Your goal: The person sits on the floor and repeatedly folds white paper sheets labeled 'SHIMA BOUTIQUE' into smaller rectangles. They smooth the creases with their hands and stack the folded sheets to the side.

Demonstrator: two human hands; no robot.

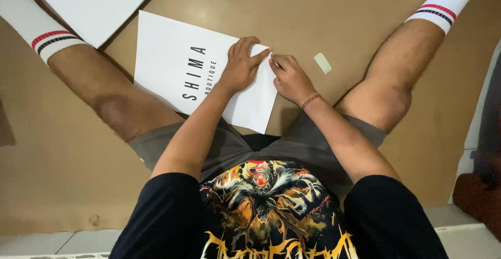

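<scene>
At the upper left of the frame a stack of white sheets (99, 3) lies on the brown floor covering (292, 8), near your striped sock (36, 27) but apart from the work.

Just right of it, centre-left, sits the white printed paper bag (182, 66), flat on the floor between your legs. Its long axis runs on a diagonal, from the upper left corner down to the lower right corner near your lap, with the dark lettering running crosswise up its face.

Your left hand (241, 66) presses down on the bag's right end, fingers spread and flat, thumb stretched toward the upper edge. Your right hand (291, 79) meets it at that same edge, fingers curled and pinched on the paper's rim; it looks like a fold being held, though the fingertips hide the crease itself. A thin red bracelet (310, 101) circles that wrist.

Further right, in the upper middle of the frame, a small pale strip of tape (322, 63) lies alone on the floor, near your right hand but not touching it.
</scene>
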